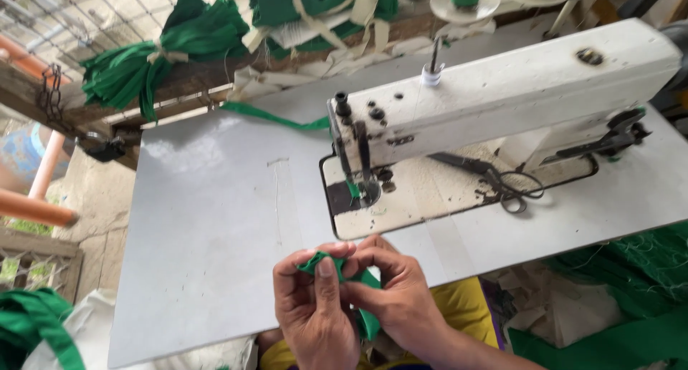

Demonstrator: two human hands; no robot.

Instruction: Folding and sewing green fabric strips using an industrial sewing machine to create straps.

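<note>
Grey table (215,219), white sewing machine (502,98), scissors (494,180); left hand (315,305) and right hand (401,291) both pinched shut on green fabric strip (342,270).

Both hands — left hand (312,305), right hand (401,291) — pinch green fabric strip (344,270).

Left hand (315,309) and right hand (401,291) meet — fingertips pinched together, thumbs on top.
</note>
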